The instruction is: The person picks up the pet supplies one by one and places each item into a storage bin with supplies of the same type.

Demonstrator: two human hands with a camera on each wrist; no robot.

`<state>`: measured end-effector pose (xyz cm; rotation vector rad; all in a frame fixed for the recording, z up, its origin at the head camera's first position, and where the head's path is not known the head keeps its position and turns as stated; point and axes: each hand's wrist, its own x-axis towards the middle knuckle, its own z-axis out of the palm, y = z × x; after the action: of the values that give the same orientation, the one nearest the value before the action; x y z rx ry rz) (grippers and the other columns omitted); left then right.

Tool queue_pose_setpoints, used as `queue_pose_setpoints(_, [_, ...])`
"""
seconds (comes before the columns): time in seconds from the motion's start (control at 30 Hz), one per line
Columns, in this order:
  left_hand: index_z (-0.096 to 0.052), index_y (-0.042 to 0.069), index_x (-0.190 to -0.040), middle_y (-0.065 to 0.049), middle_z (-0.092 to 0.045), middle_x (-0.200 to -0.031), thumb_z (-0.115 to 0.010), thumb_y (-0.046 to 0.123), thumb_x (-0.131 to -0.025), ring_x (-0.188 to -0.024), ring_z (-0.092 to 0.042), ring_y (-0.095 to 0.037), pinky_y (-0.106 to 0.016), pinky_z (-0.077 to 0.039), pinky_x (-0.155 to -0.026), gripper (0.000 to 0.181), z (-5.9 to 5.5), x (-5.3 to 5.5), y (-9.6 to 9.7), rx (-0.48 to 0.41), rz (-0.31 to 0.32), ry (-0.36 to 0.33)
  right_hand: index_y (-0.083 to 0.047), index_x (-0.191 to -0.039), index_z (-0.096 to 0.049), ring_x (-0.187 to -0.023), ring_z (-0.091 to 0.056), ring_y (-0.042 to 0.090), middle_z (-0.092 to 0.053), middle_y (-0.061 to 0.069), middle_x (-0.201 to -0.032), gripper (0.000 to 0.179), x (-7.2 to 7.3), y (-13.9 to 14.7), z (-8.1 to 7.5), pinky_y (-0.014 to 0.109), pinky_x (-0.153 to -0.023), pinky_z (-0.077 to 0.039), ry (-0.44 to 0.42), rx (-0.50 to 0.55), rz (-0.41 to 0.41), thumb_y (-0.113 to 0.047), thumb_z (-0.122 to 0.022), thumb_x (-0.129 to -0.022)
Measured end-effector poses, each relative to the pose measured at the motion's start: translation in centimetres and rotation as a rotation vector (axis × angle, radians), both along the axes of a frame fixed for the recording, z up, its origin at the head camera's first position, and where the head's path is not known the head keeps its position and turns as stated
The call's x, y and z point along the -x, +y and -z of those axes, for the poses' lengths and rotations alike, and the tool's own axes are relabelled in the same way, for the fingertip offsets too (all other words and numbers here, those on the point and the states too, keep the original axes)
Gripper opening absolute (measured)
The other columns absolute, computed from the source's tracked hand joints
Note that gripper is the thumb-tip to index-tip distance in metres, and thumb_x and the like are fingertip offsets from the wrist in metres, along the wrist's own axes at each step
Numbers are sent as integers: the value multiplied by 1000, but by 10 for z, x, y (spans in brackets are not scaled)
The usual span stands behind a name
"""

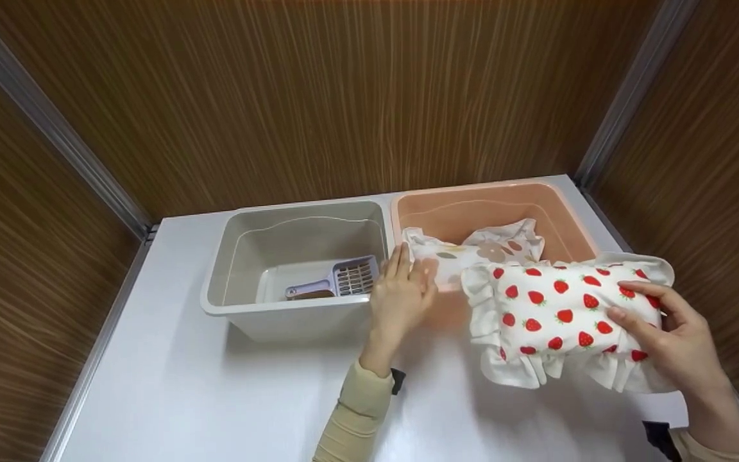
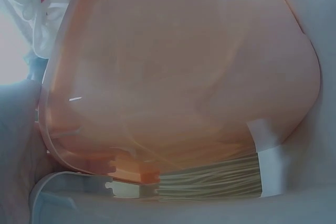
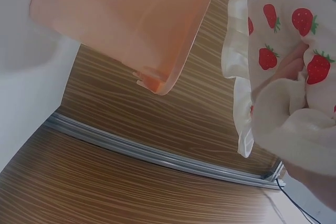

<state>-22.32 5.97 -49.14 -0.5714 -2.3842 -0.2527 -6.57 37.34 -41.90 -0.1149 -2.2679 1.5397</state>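
Note:
My right hand [image 1: 687, 330] grips the right end of a white frilled pillow printed with red strawberries [image 1: 562, 314], thumb on top. The pillow is held up over the near right part of a peach plastic bin [image 1: 491, 192]; in the right wrist view the frilly pillow [image 3: 268, 35] appears beside the bin's outer wall [image 3: 126, 19]. Inside that bin lies another frilled pillow with a flower print [image 1: 466, 256], partly hidden. My left hand [image 1: 401, 295] rests with fairly straight fingers at the bin's near left corner, where its rim meets the grey bin's.
A grey-beige bin [image 1: 299, 308] stands directly left of the peach one, with a lilac slotted litter scoop [image 1: 337, 281] in it. Both are on a white table [image 1: 170, 385]. Wood-grain panels [image 1: 344, 96] enclose the back and both sides.

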Motion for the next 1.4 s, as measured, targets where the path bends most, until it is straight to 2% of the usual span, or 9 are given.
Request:
queue_pose_setpoints(0.17, [-75, 13, -110, -15, -61, -132, -52, 36, -93, -125, -56, -27, -40, -48, -99, 37, 3, -8, 0, -13, -8, 14, -3, -127, -60, -68, -66, 5, -55, -3, -110, 42, 0, 0, 1, 19, -58, -55, 24, -29, -7, 3, -68, -86])
queue_pose_setpoints(0.23, [-75, 13, -111, -15, -60, -133, -51, 36, -93, -125, -56, -28, -40, -48, -99, 37, 4, -11, 0, -17, -11, 11, -6, -128, -59, -69, -66, 4, -54, -6, -110, 42, 0, 1, 2, 19, -58, -55, 11, -85, 7, 2, -68, -87])
queue_pose_setpoints(0.47, [-74, 13, -113, -14, -59, -135, -50, 36, -94, -127, -55, -27, -40, -47, -101, 38, 8, -20, -1, -8, -26, -14, -10, -129, -60, -70, -66, 4, -53, -7, -110, 43, 3, 3, 4, 18, -59, -55, 6, -81, 0, 1, -68, -88])
queue_pose_setpoints(0.67, [-74, 13, -111, -15, -60, -133, -58, 35, -90, -126, -56, -27, -40, -48, -99, 35, 7, -29, -3, -2, -24, 3, -11, -129, -60, -70, -66, 4, -54, -7, -108, 43, 4, 4, 2, 18, -59, -55, 14, -60, -17, 0, -68, -88])
queue_pose_setpoints(0.83, [-74, 13, -112, -14, -60, -133, -58, 35, -90, -126, -55, -27, -39, -48, -100, 36, 6, -39, -3, 21, -29, 11, -11, -129, -60, -72, -65, 3, -53, -8, -111, 42, 3, 3, 3, 17, -60, -54, 15, -78, -18, -2, -69, -88])
queue_pose_setpoints(0.97, [-74, 13, -112, -14, -60, -133, -57, 36, -91, -125, -56, -27, -39, -48, -99, 36, 6, -44, -3, 40, -37, 16, -12, -130, -59, -73, -65, 2, -52, -10, -111, 42, 3, 3, 5, 17, -60, -54, 9, -99, -17, -5, -69, -89])
queue_pose_setpoints(1.27, [-73, 13, -115, -13, -58, -137, -55, 37, -92, -129, -53, -27, -39, -46, -102, 38, 7, -53, -2, 50, -51, -24, -16, -131, -58, -76, -64, 2, -49, -9, -114, 42, 6, 5, 9, 17, -63, -54, 4, -101, -46, -9, -68, -91])
queue_pose_setpoints(1.4, [-72, 14, -118, -13, -56, -138, -49, 38, -95, -130, -52, -26, -38, -44, -104, 40, 7, -57, -3, 71, -65, -41, -18, -132, -58, -78, -63, 2, -46, -9, -116, 42, 7, 6, 10, 17, -64, -54, -8, -105, -52, -12, -68, -91])
